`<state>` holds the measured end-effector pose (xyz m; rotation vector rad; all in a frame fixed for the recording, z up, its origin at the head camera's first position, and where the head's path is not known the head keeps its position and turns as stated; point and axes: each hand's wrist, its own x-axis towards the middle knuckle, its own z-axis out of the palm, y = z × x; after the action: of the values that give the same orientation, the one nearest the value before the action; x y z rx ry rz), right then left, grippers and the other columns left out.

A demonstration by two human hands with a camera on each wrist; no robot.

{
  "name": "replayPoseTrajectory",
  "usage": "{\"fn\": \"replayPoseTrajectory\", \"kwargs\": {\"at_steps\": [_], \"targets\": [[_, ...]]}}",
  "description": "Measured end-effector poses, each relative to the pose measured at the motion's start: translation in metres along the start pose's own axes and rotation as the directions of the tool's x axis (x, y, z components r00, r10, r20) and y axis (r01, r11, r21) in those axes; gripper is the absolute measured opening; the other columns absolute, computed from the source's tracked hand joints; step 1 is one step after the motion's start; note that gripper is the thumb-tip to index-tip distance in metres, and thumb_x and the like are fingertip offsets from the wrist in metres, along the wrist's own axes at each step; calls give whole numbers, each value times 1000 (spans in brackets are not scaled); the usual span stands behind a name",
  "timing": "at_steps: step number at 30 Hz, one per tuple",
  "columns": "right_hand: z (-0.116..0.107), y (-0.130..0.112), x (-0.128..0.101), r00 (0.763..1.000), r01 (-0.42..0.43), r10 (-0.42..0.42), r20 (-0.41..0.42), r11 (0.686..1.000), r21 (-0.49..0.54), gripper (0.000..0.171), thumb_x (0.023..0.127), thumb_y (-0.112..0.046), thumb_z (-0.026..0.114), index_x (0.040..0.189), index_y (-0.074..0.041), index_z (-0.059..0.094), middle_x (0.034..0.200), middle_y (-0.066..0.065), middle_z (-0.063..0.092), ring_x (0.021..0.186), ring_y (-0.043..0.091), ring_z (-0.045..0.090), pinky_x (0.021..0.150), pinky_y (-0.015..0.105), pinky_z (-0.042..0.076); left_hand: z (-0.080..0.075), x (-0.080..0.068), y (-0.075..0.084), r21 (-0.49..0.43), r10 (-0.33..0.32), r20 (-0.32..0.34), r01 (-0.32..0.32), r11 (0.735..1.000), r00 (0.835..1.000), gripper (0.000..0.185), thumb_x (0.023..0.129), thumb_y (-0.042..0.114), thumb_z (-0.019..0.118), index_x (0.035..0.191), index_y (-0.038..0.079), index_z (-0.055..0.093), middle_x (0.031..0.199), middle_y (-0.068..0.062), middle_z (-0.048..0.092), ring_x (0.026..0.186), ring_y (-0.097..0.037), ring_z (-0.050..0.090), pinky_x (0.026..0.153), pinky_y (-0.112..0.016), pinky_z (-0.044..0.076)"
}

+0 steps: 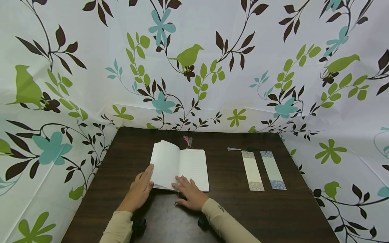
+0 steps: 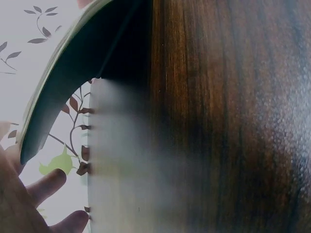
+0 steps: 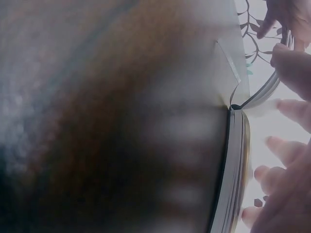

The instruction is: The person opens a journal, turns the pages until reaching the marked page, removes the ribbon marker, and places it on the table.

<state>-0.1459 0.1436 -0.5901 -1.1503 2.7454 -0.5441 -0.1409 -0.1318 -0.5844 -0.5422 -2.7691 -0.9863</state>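
An open notebook lies on the dark wooden table, its left half raised off the surface. My left hand holds that raised left edge; in the left wrist view the dark cover curves upward beside the left fingers. My right hand rests spread over the lower middle of the pages, fingers fairly straight. The right wrist view shows the page block edge-on, with right fingers over it. A thin ribbon hangs below the spine.
Pink and grey tassels stick out above the notebook's top edge. To the right lie a cream bookmark and a pale bookmark with blue ends, both with tassels. A patterned cloth rises behind the table.
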Motion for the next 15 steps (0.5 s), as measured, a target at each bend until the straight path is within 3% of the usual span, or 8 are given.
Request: {"fn": "replayPoseTrajectory", "kwargs": {"at_steps": [3,10,15], "targets": [[0,-2,0,1000,5,-5,0,999,-34,65,100,-38,65,156,-19,41,166,10,29,151,35,28,113,64,29,0,1,0,-5,-5,10,5,1000,1000,59,110,33,42,163,14,24,167,-15,24,137,-49,36,95,-78,32],[1,1,0,1000,3,-4,-8,994,-107,60,101,-40,64,155,-22,45,165,5,32,150,30,30,112,63,32,-1,1,3,71,-26,61,21,997,998,47,109,29,47,152,10,48,165,-22,23,138,-52,32,98,-77,32],[0,7,-2,996,-88,87,-6,991,-100,57,102,-42,59,154,-22,47,164,3,34,151,27,29,115,60,28,-1,1,4,80,-30,56,25,996,998,47,108,30,50,151,11,51,165,-21,24,138,-52,33,98,-77,32]]}}
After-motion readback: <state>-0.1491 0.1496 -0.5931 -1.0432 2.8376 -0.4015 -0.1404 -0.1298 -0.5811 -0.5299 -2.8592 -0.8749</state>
